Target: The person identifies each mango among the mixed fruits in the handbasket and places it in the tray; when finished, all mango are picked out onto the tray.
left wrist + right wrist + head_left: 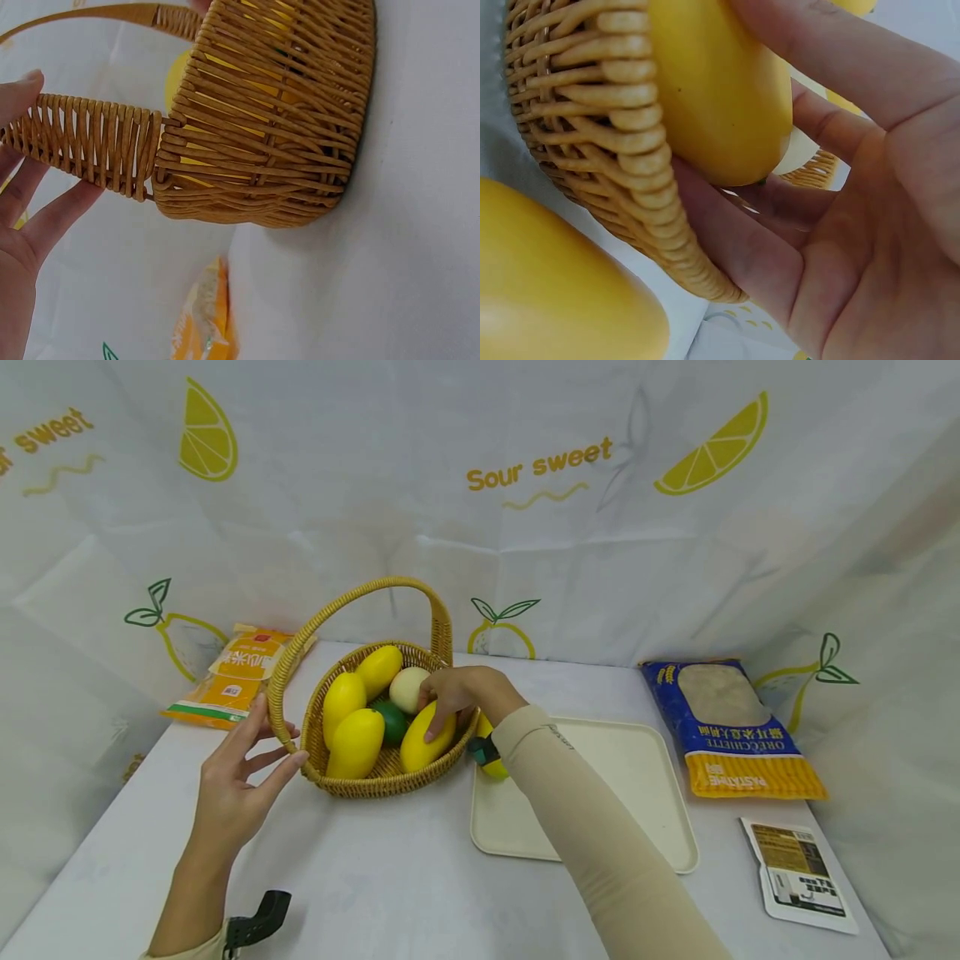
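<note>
A wicker basket (pixel 375 788) with a tall arched handle (pixel 294 653) stands left of centre. My left hand (pixel 234 789) holds the handle near its left base, thumb on one side and fingers on the other, as the left wrist view shows. Inside the basket, my right hand (pixel 471 687) grips a yellow mango (pixel 417 750) at the right side; in the right wrist view this mango (pixel 720 97) lies close against the rim. Several other yellow mangoes (pixel 356 745), a dark green fruit (pixel 392 724) and a pale round one (pixel 408 690) share the basket.
A cream tray (pixel 615 793) lies right of the basket, under my right forearm, with a yellow mango (pixel 493 767) at its left edge. An orange bag (pixel 232 677) rests behind left. To the right are a blue pasta bag (pixel 731 727) and a small pouch (pixel 801 875).
</note>
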`<control>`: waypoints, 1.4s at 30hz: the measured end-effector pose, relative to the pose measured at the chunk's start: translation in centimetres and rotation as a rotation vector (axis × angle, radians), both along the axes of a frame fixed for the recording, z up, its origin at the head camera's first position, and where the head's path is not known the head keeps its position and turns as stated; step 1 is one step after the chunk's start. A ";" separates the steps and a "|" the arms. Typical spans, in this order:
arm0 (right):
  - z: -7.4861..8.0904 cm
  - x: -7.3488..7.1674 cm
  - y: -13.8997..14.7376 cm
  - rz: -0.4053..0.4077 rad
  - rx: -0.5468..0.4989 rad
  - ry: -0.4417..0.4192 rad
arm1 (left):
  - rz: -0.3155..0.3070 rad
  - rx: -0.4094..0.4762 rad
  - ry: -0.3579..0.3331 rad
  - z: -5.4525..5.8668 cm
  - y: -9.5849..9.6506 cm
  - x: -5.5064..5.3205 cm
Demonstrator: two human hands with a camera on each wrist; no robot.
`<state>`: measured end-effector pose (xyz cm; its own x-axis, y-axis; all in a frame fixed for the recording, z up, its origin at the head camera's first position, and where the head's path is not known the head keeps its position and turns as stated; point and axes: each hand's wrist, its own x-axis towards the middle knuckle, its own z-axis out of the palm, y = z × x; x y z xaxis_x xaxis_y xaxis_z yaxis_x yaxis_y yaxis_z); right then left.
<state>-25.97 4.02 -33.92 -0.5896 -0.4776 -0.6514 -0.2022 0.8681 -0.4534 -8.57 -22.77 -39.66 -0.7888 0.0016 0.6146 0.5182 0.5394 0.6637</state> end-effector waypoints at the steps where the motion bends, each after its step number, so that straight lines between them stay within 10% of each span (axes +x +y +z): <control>1: 0.0 0.0 0.0 0.001 0.000 0.001 | -0.002 0.000 0.003 0.0 0.0 0.0; 23: 3.9 0.2 1.1 0.055 -0.166 0.107 | 0.010 0.003 -0.014 -0.1 -0.1 0.0; 42: 8.4 0.9 8.4 0.047 -0.356 0.159 | 0.000 0.025 -0.024 -0.2 -0.1 0.0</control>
